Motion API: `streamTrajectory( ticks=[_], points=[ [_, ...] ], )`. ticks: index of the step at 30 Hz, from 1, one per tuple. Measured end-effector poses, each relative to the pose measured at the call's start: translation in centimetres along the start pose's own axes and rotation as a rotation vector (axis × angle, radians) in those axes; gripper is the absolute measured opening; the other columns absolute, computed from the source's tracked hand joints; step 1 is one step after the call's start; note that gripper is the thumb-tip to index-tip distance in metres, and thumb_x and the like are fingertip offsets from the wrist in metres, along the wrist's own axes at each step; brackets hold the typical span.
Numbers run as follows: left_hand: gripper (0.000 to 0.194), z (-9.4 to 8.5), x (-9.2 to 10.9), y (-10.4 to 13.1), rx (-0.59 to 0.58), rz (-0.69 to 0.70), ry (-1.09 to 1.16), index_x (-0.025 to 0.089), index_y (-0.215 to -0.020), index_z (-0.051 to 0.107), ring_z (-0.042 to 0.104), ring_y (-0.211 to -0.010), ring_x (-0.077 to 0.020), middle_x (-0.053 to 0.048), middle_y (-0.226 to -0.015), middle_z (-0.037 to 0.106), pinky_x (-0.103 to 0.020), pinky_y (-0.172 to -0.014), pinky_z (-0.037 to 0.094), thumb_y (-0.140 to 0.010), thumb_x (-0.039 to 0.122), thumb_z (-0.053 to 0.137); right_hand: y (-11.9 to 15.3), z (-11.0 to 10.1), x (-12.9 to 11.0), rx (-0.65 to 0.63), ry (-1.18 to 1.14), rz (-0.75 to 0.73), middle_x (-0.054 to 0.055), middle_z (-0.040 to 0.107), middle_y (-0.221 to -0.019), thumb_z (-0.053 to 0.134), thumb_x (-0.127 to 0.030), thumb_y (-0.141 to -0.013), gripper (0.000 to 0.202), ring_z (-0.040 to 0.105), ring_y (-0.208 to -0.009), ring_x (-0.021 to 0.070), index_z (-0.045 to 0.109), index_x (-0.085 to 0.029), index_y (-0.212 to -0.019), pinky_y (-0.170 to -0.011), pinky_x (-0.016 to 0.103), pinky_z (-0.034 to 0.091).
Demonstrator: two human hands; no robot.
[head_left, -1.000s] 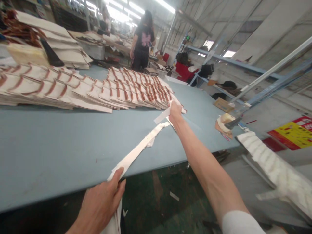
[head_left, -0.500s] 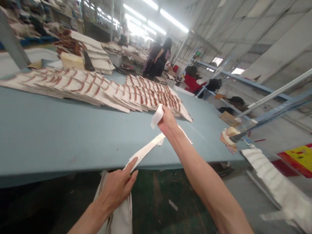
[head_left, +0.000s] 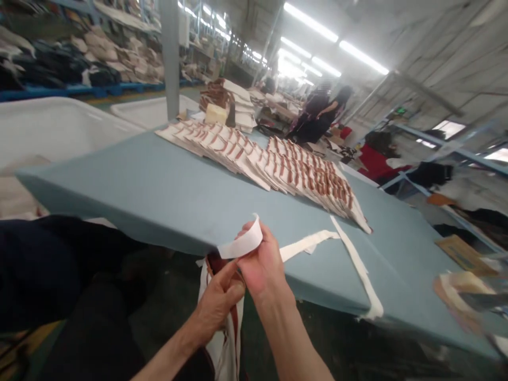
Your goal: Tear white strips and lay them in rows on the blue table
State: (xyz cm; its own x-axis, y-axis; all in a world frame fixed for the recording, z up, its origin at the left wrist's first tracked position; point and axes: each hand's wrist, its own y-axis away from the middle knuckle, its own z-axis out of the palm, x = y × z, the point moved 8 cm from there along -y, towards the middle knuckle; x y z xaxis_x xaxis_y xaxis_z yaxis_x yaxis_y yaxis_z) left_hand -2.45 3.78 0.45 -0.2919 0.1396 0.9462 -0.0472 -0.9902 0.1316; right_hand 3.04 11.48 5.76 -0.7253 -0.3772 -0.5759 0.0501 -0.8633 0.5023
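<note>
A white strip of tape or cloth (head_left: pixel 243 244) curls over the fingers of my right hand (head_left: pixel 264 264), which is closed on it at the near edge of the table. Just below, my left hand (head_left: pixel 220 304) is closed, its thumb and forefinger together against the right palm. A cream cloth piece with brown edging (head_left: pixel 226 344) hangs behind and under the left hand, which seems to grip it; the exact hold is hidden. Past my right wrist, more white strip (head_left: pixel 307 244) lies on the blue-green table (head_left: pixel 159 185), and another length (head_left: pixel 359 267) runs over to its edge.
Overlapping cream pieces with brown bands (head_left: pixel 254 156) lie in rows across the table. A yellowish block (head_left: pixel 216 114) and stacked cloth stand behind. White bins (head_left: pixel 59 127) are at left, a metal post (head_left: pixel 170 63) beside them. Two people stand beyond the table.
My right hand has come back toward me, to the left hand at the table edge. The left hand has let go of the strip length it held. The view has swung left.
</note>
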Motion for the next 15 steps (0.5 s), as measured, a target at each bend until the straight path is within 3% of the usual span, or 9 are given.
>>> streamTrajectory(
  ticks=[2,5,8,12,15],
  points=[
    [0.067,-1.9,0.8,1.3,0.128,0.004,0.186,0.019,-0.114,0.078,0.06,-0.063,-0.0199,-0.001,-0.067,0.065,-0.029,-0.062,0.052,-0.07,0.07,0.083,1.1,-0.3,1.4,-0.033,-0.003,0.013,-0.005,0.064,-0.057,0.06,-0.024,-0.092,0.021,0.062,-0.049,0.0118,0.057,-0.023,-0.072,-0.051,0.021,0.057],
    [0.061,-4.3,1.7,2.9,0.32,0.009,0.435,0.019,-0.107,0.08,0.054,-0.059,-0.0114,0.003,-0.067,0.063,-0.021,-0.061,0.05,-0.064,0.059,0.093,2.2,-1.3,3.0,-0.063,-0.017,0.013,-0.005,0.069,-0.062,0.066,-0.022,-0.089,0.011,0.07,-0.058,0.0144,0.062,-0.023,-0.079,-0.063,0.027,0.065],
    [0.059,-5.9,1.4,3.8,0.448,-0.029,0.582,0.019,-0.101,0.082,0.05,-0.056,-0.0077,0.006,-0.062,0.06,-0.016,-0.059,0.048,-0.059,0.057,0.096,2.8,-2.4,4.8,-0.055,-0.066,0.06,-0.005,0.071,-0.063,0.068,-0.018,-0.089,0.011,0.071,-0.057,0.0139,0.064,-0.023,-0.08,-0.06,0.025,0.065],
    [0.049,-8.3,0.4,5.1,0.588,-0.036,0.574,0.017,-0.087,0.083,0.057,-0.063,-0.0094,0.002,-0.068,0.066,-0.016,-0.063,0.05,-0.062,0.057,0.095,3.5,-3.2,7.4,-0.07,-0.065,0.123,-0.003,0.075,-0.069,0.069,-0.018,-0.089,0.008,0.073,-0.06,0.0133,0.067,-0.023,-0.083,-0.057,0.023,0.065],
    [0.039,-9.6,1.0,6.1,0.578,0.014,0.464,0.016,-0.081,0.082,0.058,-0.059,-0.0105,0.001,-0.066,0.069,-0.017,-0.057,0.049,-0.072,0.054,0.089,4.2,-4.1,9.7,-0.089,-0.02,0.175,-0.004,0.075,-0.071,0.071,-0.021,-0.089,0.005,0.072,-0.06,0.0107,0.068,-0.023,-0.086,-0.055,0.018,0.062]
  ],
)
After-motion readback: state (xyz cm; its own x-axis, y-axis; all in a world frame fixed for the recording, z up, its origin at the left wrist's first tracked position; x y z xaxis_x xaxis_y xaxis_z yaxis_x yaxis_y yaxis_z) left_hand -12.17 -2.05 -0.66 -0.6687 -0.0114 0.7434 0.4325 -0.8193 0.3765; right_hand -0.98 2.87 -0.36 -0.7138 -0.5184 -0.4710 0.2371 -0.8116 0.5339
